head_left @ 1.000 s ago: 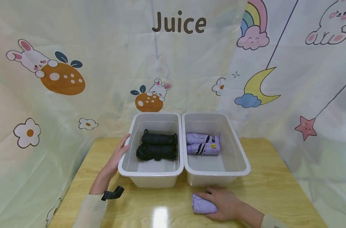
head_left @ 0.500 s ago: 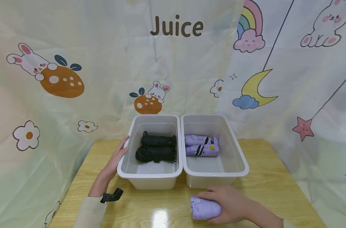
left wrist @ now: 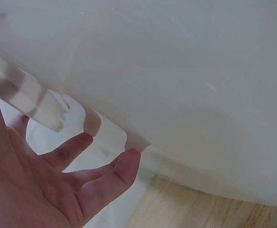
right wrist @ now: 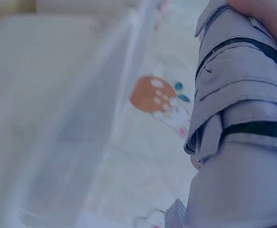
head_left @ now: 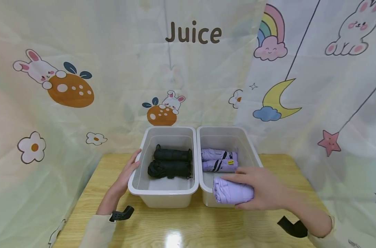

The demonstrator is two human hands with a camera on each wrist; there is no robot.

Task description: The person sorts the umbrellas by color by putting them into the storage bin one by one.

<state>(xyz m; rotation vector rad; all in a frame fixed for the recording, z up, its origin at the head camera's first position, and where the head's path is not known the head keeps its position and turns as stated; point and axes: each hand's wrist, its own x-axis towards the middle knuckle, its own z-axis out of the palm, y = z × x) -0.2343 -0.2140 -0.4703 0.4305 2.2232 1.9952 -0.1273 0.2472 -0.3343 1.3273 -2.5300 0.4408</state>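
My right hand (head_left: 263, 189) grips a folded purple umbrella (head_left: 232, 191) by its side, above the front rim of the right white bin (head_left: 253, 146). In the right wrist view the umbrella (right wrist: 243, 104) shows pleated cloth with dark bands. Two more purple folded umbrellas, a rear one (head_left: 215, 154) and a front one (head_left: 215, 165), lie side by side in that bin. My left hand (head_left: 127, 172) rests on the outer left side of the left white bin (head_left: 163, 193); in the left wrist view its fingertips (left wrist: 128, 161) touch the bin's wall beneath the rim.
Two black folded umbrellas, a rear one (head_left: 172, 154) and a front one (head_left: 172, 168), lie in the left bin. The bins stand side by side on a wooden table (head_left: 144, 227). Behind them hangs a printed curtain (head_left: 119, 69).
My right hand has lifted the purple umbrella from the table in front of the right bin and carried it up and forward to the bin's front rim. My left hand stays at the left bin.
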